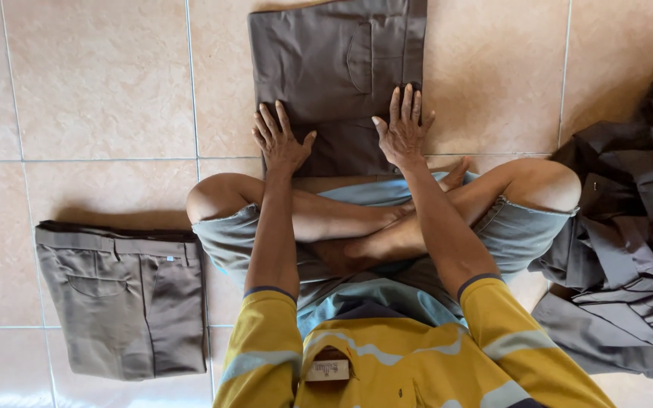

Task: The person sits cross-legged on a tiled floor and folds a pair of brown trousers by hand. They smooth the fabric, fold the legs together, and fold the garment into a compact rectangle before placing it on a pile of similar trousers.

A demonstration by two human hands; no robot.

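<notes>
Both hands lie flat, fingers spread, on the near edge of the dark brown trousers [338, 72]: left hand [281, 143] beside right hand [402, 132], grip holding nothing.

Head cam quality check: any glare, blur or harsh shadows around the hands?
Head view: soft, even light, sharp throughout; both hands, left hand and right hand, crisp on the dark brown trousers. Faint glare on the floor tiles at bottom left; soft shadow behind the folded trousers. Slight wide-angle bend in grout lines.
</notes>
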